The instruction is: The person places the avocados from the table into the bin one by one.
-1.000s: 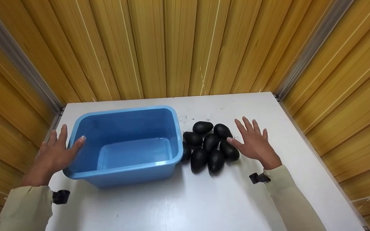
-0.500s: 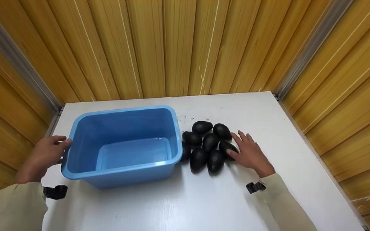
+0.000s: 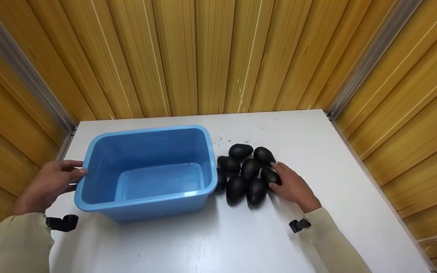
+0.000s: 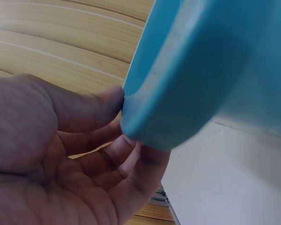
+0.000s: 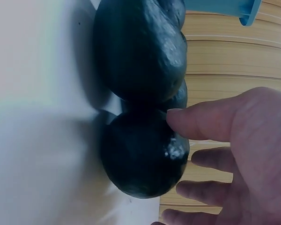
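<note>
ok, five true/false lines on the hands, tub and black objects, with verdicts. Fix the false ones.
1. The left hand grips the blue tub at its left end. True.
2. The blue tub stands upside down. False: it stands upright, open side up.
3. The black objects lie on the white table, to the right of the blue tub. True.
4. The right hand is inside the blue tub. False: it is at the right side of the black objects.
5. Only three black objects show in the head view. False: eight show, one partly hidden by the blue tub.
</note>
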Motion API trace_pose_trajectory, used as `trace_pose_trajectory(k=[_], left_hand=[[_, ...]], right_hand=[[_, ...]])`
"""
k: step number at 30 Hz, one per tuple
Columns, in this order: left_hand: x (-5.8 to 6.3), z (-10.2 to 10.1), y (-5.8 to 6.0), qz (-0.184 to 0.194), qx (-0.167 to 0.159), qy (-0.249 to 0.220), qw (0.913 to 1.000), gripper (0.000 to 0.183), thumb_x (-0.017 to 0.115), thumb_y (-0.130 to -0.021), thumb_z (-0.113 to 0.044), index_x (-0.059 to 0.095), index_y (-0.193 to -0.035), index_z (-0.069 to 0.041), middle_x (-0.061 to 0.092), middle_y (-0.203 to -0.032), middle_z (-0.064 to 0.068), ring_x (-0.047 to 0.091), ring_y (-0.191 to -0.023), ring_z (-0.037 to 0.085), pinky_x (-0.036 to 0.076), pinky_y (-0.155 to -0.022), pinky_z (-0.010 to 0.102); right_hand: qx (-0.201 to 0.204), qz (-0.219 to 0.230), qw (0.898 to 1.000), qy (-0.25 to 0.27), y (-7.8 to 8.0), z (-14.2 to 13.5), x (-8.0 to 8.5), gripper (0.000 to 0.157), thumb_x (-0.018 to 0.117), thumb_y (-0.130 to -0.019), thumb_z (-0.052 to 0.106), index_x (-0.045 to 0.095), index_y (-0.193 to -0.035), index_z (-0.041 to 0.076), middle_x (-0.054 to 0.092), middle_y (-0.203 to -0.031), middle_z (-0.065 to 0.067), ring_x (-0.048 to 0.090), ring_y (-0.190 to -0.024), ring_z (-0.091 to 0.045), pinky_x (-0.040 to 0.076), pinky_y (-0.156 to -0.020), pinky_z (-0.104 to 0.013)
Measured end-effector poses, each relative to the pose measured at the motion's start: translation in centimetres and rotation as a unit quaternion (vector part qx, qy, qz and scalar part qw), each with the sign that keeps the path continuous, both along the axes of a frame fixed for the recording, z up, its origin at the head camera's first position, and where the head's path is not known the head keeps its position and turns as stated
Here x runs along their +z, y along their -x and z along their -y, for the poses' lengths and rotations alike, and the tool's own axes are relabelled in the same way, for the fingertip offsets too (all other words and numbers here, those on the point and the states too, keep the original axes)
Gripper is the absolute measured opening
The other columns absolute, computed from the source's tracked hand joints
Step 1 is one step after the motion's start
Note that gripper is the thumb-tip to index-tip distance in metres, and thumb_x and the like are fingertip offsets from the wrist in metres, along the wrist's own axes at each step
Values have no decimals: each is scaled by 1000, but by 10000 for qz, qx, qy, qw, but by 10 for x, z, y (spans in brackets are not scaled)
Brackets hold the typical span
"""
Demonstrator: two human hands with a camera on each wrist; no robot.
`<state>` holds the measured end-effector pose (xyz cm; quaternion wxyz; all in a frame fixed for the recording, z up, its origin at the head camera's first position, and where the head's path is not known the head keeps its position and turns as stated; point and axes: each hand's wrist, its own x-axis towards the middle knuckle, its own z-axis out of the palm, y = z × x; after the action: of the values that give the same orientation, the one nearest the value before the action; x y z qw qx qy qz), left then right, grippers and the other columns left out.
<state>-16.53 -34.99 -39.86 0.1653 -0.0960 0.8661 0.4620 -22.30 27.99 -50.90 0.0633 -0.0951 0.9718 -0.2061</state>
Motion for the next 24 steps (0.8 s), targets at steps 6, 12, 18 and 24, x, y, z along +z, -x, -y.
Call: trace_pose_trajectory(k=[6,12,18,24], left_hand=[[1,3,3,187,-65,-76,9998,75,51,-110,-39,23,-160,10,40,-155,41,52,-136,58,48,-107,61],[2,7,4,233,-92,-51,9997,73,52,-110,-36,23,-160,9,42,-154,41,56,-134,56,50,-106,60],[3,4,4,162,-117,-9,9998,69,50,-111,-30,23,-158,12,44,-150,43,61,-129,55,51,-104,61],[5,-1,5,286,-144,155,9994,68,49,-111,-28,21,-159,12,43,-151,43,57,-131,58,52,-103,62]], right_hand=[[-45,-203,9994,281,-2,4,-8,66,73,-94,18,48,-155,8,49,-160,-20,47,-146,-45,42,-117,-61],[-214,-533,9963,643,-4,8,-19,65,78,-87,8,58,-148,13,61,-149,-16,58,-137,-44,47,-112,-61],[-364,-988,9913,784,-5,12,-29,65,78,-79,1,63,-141,16,69,-137,-14,65,-128,-40,51,-107,-59],[-379,-1333,9874,766,-7,13,-35,61,78,-75,-1,66,-133,16,72,-131,-13,68,-121,-39,54,-103,-58]])
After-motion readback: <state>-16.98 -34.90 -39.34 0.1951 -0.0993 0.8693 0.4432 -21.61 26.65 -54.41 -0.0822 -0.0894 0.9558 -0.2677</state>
